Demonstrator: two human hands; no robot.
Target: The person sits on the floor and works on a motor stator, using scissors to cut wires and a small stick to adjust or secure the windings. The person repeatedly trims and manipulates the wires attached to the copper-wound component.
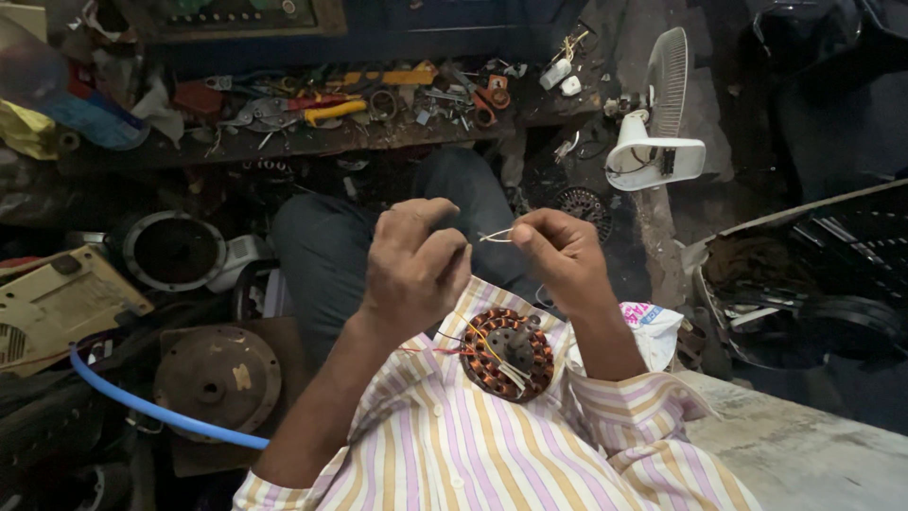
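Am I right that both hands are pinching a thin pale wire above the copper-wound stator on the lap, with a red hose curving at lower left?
Not quite: the hose is blue, not red, as the head view shows. The rest holds: the left hand and right hand pinch the thin pale wire above the copper-wound stator on the lap.

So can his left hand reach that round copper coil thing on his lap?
Probably yes. The left hand is up in front of the chest, pinching a thin wire with the right hand. The copper coil lies just below, uncovered, with nothing between. The hand would have to let go of the wire first.
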